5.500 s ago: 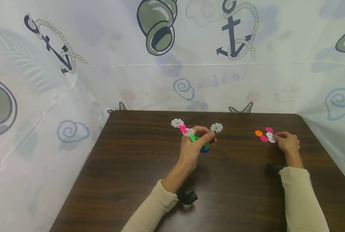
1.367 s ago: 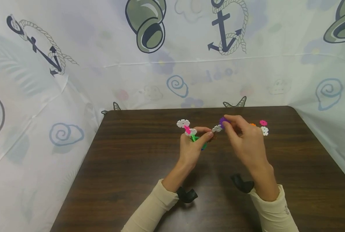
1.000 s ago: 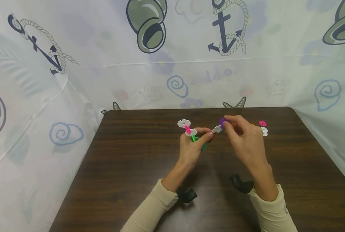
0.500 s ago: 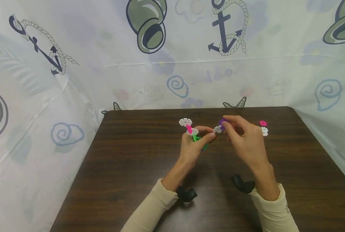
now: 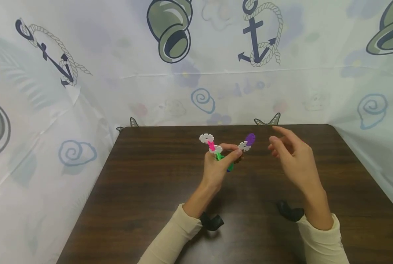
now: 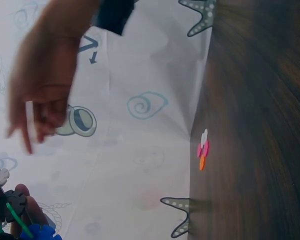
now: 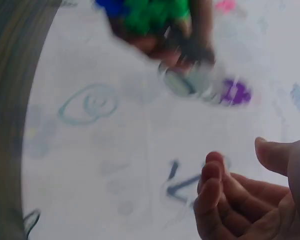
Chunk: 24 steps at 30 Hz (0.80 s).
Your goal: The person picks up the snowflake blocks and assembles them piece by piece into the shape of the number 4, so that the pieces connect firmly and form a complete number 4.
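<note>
In the head view my left hand [image 5: 213,168] grips a branching chain of interlocking notched plastic discs above the table. One arm of it ends in a white disc [image 5: 206,138], then a pink disc [image 5: 211,146] and green discs [image 5: 219,156] lower down. On the other arm, a white disc [image 5: 243,146] by my thumb carries a purple disc [image 5: 250,139]. A blue disc [image 6: 42,232] and a dark disc [image 6: 12,205] of the chain show in the left wrist view. My right hand [image 5: 297,159], apart from the purple disc, holds nothing; its fingers are loosely bent.
Several loose discs [image 6: 203,149], white, pink and orange, lie on the brown table [image 5: 143,190]; in the head view my right hand hides them. A patterned cloth [image 5: 160,95] hangs behind the table and along its left side.
My right hand earlier reached the loose discs, then pinched a purple disc against the chain's white one. Now it has let go and moved right; the purple disc stays on the chain.
</note>
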Tool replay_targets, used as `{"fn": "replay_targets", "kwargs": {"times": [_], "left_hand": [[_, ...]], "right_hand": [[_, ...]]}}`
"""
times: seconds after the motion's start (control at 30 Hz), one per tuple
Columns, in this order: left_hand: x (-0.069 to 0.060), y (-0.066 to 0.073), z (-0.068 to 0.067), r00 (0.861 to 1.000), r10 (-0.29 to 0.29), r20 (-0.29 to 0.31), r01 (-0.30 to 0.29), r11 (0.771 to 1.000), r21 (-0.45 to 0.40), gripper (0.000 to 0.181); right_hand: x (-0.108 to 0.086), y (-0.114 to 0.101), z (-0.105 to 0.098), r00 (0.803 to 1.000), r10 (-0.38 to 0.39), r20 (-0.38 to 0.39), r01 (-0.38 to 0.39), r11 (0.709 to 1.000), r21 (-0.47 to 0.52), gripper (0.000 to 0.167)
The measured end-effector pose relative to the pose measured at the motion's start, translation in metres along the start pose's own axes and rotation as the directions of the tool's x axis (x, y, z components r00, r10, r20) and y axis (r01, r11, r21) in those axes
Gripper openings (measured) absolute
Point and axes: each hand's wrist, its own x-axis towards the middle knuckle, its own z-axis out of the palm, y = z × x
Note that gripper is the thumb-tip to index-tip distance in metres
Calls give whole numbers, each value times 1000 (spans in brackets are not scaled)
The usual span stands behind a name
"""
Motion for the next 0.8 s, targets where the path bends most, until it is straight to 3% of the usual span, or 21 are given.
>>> {"fn": "replay_targets", "kwargs": {"times": [0.13, 0.23, 0.33, 0.6, 0.67, 0.8], "left_hand": [[0, 0, 0, 1000, -6, 4, 6, 1000, -1, 18], [0, -1, 0, 1000, -13, 13, 13, 1000, -6, 18], [0, -2, 1, 1000, -20, 17, 20, 1000, -11, 18], [-1, -1, 0, 1000, -20, 22, 21, 999, -32, 18], [-1, -1, 0, 1000, -17, 26, 18, 999, -40, 18], [-1, 0, 0, 1000, -12, 28, 13, 999, -46, 17]], "right_hand": [[-2, 27, -13, 996, 87, 35, -83, 993, -88, 46], [-4, 47, -21, 979, 171, 111, -155, 979, -135, 56], [-6, 67, -26, 948, 258, 186, -225, 957, -185, 66], [-10, 120, -30, 827, 460, 324, -354, 873, -337, 84], [-12, 133, -31, 815, 472, 337, -352, 864, -360, 87], [-14, 158, -30, 811, 480, 334, -342, 853, -395, 88]]}}
